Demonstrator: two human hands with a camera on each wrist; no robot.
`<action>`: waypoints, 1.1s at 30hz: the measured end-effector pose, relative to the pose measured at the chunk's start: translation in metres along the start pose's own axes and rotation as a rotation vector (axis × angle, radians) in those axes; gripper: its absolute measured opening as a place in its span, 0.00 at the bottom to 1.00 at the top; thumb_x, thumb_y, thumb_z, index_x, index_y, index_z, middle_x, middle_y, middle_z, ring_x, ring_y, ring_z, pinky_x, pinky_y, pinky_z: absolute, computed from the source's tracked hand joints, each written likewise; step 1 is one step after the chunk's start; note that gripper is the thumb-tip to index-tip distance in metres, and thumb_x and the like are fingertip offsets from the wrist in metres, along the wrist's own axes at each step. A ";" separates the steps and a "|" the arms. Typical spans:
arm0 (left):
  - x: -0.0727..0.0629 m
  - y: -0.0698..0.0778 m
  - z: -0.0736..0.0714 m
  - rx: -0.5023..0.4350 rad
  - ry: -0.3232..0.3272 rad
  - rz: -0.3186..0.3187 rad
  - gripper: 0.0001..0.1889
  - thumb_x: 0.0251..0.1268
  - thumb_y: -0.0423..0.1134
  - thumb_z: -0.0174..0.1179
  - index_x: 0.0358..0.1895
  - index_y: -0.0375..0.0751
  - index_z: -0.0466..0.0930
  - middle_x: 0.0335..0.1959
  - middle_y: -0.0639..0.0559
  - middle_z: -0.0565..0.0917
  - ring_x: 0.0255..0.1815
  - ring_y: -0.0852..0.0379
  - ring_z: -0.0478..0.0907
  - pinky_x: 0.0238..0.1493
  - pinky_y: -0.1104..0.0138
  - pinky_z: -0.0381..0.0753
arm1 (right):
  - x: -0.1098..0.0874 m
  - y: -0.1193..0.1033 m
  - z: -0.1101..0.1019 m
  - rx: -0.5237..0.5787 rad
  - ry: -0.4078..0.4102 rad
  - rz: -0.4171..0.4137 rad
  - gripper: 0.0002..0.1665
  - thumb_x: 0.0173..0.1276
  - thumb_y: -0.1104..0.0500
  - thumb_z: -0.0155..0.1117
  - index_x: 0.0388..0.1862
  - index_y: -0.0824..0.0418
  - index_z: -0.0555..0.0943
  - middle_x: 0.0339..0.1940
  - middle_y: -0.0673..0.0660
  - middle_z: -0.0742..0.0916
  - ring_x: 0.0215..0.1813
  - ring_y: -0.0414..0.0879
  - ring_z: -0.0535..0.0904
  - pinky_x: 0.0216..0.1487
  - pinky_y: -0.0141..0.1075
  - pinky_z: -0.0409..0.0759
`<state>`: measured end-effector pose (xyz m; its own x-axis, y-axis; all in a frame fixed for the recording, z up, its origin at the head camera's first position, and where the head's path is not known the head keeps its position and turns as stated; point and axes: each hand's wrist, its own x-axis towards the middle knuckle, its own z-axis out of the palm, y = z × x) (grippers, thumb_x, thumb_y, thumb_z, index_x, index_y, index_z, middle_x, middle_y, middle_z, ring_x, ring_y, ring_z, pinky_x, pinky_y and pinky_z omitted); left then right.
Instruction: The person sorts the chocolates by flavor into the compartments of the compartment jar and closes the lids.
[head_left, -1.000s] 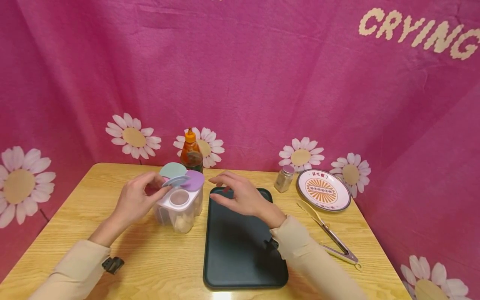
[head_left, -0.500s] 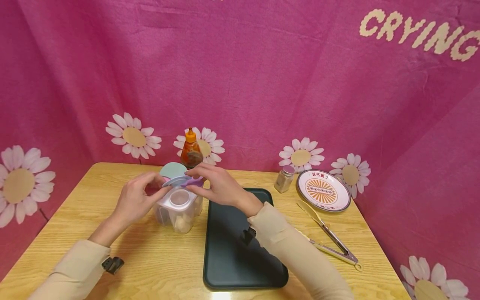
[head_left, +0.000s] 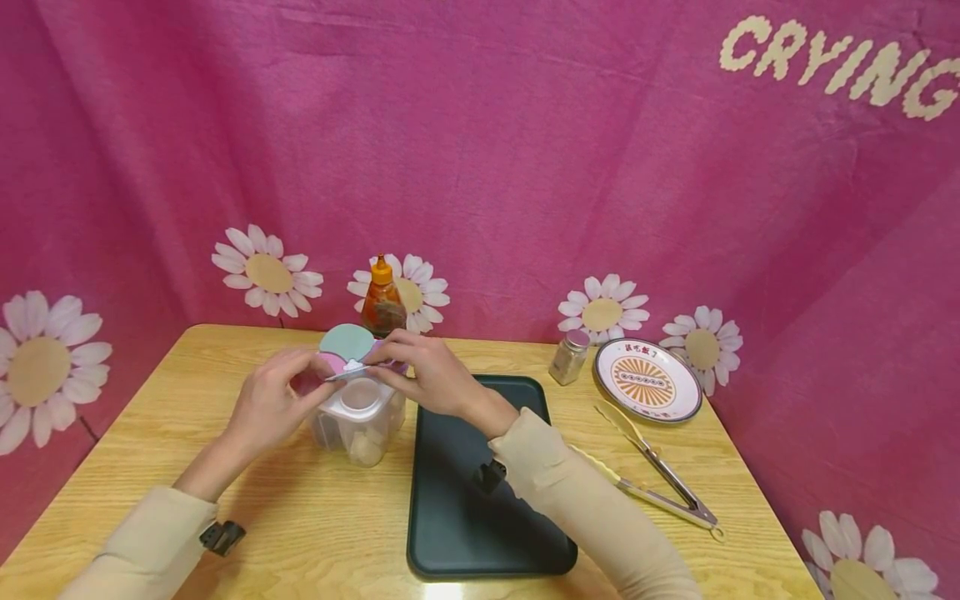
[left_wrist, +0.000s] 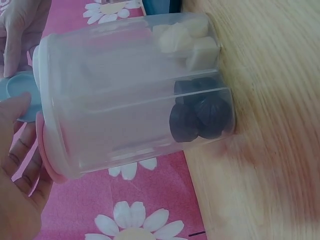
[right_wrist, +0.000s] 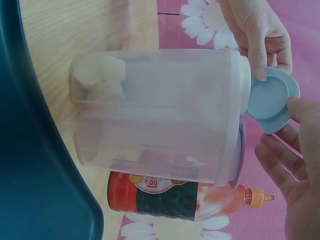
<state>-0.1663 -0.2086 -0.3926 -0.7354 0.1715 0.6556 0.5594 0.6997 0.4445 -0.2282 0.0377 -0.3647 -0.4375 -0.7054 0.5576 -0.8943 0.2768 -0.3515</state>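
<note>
A clear compartment container (head_left: 360, 433) with a white top and several coloured round lids stands upright on the table, left of the tray. My left hand (head_left: 272, 402) pinches the blue lid (right_wrist: 267, 97) between thumb and fingers, and my right hand (head_left: 433, 373) pinches the same lid from the other side. The lid is raised on edge over the top, and a round front opening (head_left: 360, 395) shows below it. Pale chunks (left_wrist: 202, 54) lie in one compartment and dark pieces (left_wrist: 205, 110) in another. A mint lid (head_left: 347, 342) lies behind my fingers; the purple lid (right_wrist: 241, 150) is partly hidden.
A dark rectangular tray (head_left: 480, 517) lies under my right forearm. Behind the container stands a sauce bottle (head_left: 383, 304) with an orange cap. At the right are a spice jar (head_left: 568, 358), a patterned plate (head_left: 647, 381) and open tongs (head_left: 678, 483). A pink cloth (head_left: 480, 167) hangs behind.
My right hand has come left from above the tray and taken hold of the blue lid. The lid now appears more edge-on in the head view. My left hand has barely moved.
</note>
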 end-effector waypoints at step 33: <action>-0.025 -0.006 0.004 -0.094 0.007 0.151 0.13 0.62 0.50 0.77 0.39 0.44 0.91 0.42 0.54 0.88 0.50 0.62 0.77 0.58 0.86 0.69 | -0.032 0.002 0.019 -0.161 -0.014 -0.109 0.17 0.60 0.58 0.83 0.47 0.57 0.91 0.48 0.53 0.88 0.49 0.41 0.82 0.51 0.22 0.81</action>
<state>-0.1530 -0.2148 -0.4141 -0.6379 0.2643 0.7233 0.6967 0.5984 0.3958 -0.2144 0.0482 -0.3976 -0.3367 -0.7456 0.5751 -0.9404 0.2978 -0.1643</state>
